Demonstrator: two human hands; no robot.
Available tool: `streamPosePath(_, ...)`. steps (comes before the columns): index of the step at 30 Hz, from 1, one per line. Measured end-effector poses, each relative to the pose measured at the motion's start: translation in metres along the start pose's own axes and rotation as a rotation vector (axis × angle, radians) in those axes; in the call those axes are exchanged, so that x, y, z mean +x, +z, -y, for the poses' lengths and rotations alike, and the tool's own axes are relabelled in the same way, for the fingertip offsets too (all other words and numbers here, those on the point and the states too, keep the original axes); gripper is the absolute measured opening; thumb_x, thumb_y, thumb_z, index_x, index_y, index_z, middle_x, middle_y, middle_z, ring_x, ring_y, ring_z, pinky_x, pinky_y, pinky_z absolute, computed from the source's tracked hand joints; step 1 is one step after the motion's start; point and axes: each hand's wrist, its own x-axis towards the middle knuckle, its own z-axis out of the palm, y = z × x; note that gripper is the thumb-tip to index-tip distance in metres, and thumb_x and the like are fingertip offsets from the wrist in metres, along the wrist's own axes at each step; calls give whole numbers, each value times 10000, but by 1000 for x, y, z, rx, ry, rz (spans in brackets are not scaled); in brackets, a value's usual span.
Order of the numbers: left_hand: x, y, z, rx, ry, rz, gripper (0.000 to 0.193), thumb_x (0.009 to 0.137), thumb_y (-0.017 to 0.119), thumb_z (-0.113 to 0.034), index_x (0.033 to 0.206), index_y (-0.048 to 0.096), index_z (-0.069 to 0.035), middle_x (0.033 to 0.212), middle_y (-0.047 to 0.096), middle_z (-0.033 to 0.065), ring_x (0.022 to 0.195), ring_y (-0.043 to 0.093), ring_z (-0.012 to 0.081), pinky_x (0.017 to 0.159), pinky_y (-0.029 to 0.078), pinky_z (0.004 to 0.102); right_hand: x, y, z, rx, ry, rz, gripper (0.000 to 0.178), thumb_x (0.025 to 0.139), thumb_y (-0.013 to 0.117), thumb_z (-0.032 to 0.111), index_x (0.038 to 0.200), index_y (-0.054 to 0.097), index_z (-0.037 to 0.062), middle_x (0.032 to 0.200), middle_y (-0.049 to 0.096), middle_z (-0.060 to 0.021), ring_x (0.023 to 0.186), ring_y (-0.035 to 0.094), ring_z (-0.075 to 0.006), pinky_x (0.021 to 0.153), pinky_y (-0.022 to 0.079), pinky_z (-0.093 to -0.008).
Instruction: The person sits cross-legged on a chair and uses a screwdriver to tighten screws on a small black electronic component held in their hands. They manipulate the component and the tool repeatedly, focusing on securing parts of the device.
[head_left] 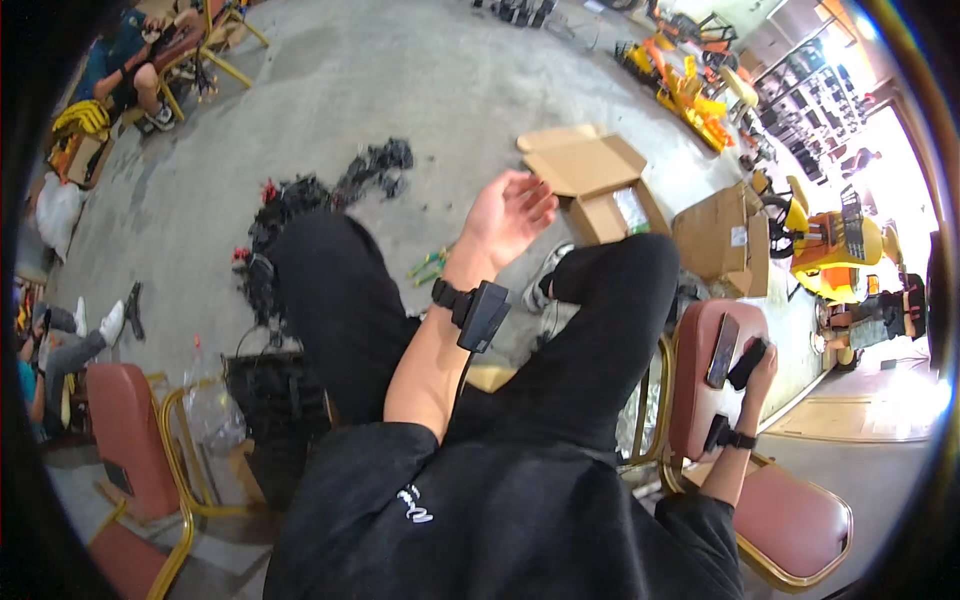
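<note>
My left hand is raised above my knees, palm showing, fingers loosely spread and slightly curled, with nothing in it. A black device is strapped to that wrist. Out to the right, my right hand is closed around a small black object whose kind I cannot make out. It is at the edge of a red-brown chair cushion, beside a phone lying there. On the floor past my left hand sits an open cardboard box with a clear plastic bag inside. Green-and-yellow-handled pliers lie between my feet.
A heap of black cables and parts spreads by my left knee. A closed carton stands right of the open box. More red-brown chairs flank me. Yellow machines stand far right. Other people sit at the left and stand at the right.
</note>
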Motion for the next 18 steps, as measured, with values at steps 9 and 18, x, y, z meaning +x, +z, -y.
streamPosePath(9, -106, 3, 59, 537, 62, 105, 308, 1002, 435, -282, 1051, 602, -28, 1004, 654, 58, 952, 609, 165, 856, 468, 313, -196, 255, 306, 550, -250, 967, 372, 974, 470, 368, 1022, 571, 13, 932, 585, -31, 902, 533, -121, 833, 416, -264)
streamPosePath(18, -187, -30, 54, 703, 304, 41, 599, 980, 540, -476, 1389, 404, -61, 1181, 542, 6, 1073, 510, 76, 928, 424, 245, -254, 309, 338, 339, -411, 773, 297, 932, 623, 234, 1091, 525, 2, 878, 616, -169, 818, 630, -266, 767, 492, -354)
